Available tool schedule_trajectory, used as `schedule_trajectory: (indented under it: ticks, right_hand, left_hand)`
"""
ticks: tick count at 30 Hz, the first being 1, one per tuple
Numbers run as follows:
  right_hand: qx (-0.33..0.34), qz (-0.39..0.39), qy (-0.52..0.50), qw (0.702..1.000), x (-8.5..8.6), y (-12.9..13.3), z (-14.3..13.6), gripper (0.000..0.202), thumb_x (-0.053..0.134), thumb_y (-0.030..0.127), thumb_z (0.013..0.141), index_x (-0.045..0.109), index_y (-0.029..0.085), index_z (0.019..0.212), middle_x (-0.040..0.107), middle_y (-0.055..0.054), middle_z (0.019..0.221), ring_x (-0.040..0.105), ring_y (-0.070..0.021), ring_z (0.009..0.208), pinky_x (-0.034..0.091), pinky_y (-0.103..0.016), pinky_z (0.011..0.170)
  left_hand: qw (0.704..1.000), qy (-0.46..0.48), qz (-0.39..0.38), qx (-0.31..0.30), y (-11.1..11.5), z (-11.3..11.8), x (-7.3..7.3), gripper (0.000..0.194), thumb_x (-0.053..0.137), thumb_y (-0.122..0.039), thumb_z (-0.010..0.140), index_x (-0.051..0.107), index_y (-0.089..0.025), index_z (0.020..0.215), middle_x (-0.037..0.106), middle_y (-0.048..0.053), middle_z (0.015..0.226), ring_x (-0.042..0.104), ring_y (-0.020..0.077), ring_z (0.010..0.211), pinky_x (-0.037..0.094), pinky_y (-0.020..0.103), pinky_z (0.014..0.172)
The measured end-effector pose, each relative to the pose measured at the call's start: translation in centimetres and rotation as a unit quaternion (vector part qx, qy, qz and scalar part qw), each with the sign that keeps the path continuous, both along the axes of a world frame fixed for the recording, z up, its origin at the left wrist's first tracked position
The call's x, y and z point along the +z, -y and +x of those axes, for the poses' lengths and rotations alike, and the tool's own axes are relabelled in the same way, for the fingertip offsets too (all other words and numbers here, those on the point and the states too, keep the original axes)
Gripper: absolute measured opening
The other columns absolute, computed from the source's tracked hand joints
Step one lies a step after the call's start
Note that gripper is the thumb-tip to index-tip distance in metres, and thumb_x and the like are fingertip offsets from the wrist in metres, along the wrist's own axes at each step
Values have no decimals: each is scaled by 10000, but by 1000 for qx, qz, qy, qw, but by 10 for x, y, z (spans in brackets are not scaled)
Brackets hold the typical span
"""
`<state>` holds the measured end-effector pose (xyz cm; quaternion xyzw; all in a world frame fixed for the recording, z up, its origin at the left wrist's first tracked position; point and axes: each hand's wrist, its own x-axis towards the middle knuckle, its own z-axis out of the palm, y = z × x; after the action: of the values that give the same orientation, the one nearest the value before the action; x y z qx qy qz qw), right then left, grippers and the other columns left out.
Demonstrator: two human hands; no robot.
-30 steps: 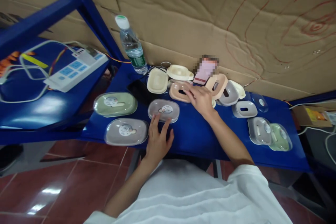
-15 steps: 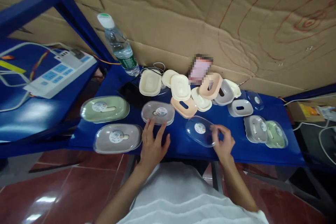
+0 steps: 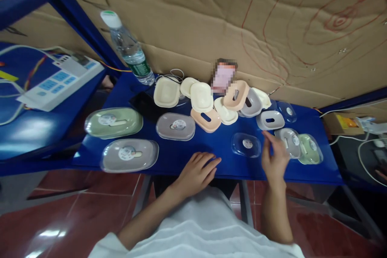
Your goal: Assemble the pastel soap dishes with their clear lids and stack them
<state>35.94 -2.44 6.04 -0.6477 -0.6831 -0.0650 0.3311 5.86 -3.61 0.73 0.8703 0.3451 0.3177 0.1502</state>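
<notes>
My left hand (image 3: 200, 172) is over the front middle of the blue table (image 3: 181, 157), fingers apart, holding nothing. My right hand (image 3: 274, 157) is raised between a clear lid (image 3: 246, 145) with a round label and a lidded grey box (image 3: 289, 142); its fingers are apart and nothing shows in them. To the left lie a lidded grey box (image 3: 175, 126), a lidded green box (image 3: 113, 122) and another grey one (image 3: 130, 155). Cream trays (image 3: 202, 96) and peach slotted pieces (image 3: 206, 119) are heaped at the middle back.
A water bottle (image 3: 130, 50) stands at the back left, near a white power strip (image 3: 60, 82). A phone (image 3: 223, 75) leans on the cardboard wall (image 3: 187, 16). Another lidded green box (image 3: 311, 149) sits at the right; a loose grey slotted piece (image 3: 270, 120) lies behind.
My right hand has let go of the clear lid, which now lies further right, and has lifted beyond it. My left hand has moved right, away from the middle grey box.
</notes>
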Motion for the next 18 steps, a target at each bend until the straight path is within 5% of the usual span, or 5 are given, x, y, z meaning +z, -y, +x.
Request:
schedule_trajectory:
  ticks: [4, 7, 9, 12, 18]
  right_hand:
    - [191, -62, 63, 978, 8, -81, -102, 358, 533, 299, 1095, 669, 241, 1421, 716, -107, 1417, 641, -283, 1313, 482, -463, 1121]
    - [208, -98, 115, 966, 2, -137, -157, 339, 582, 343, 1079, 702, 172, 1346, 716, -159, 1396, 616, -324, 1313, 426, -496, 1127]
    - [210, -116, 133, 962, 0, -154, -170, 258, 571, 291, 1079, 749, 171, 1221, 769, -150, 1257, 662, -312, 1211, 415, -495, 1106]
    - [218, -94, 107, 966, 7, -136, -155, 257, 522, 247, 1101, 764, 198, 1169, 800, -104, 1150, 703, -263, 1125, 404, -480, 1117]
    - [345, -100, 101, 928, 14, -11, -82, 323, 549, 178, 1079, 721, 292, 1329, 779, -46, 1305, 697, -230, 1265, 487, -473, 1158]
  left_hand:
    - [1000, -24, 7, 1, 3, -10, -2, 293, 555, -183, 1056, 687, -182, 1318, 733, 128, 1250, 703, 254, 1090, 562, 432, 959]
    - [999, -38, 6, 20, 11, -23, -2, 287, 564, -155, 1037, 697, -193, 1289, 729, 129, 1252, 710, 250, 1076, 580, 435, 955]
    - [999, -29, -3, 46, 19, -32, -2, 282, 567, -145, 1033, 697, -196, 1278, 726, 131, 1259, 713, 250, 1082, 594, 431, 948]
    - [996, 14, 0, 86, 32, -42, -4, 336, 572, -123, 1026, 672, -222, 1331, 710, 129, 1297, 706, 248, 1151, 609, 418, 967]
    - [985, 72, 83, 136, 27, -50, -5, 545, 715, -103, 932, 640, -340, 1417, 608, 125, 1480, 615, 301, 1370, 568, 477, 1099]
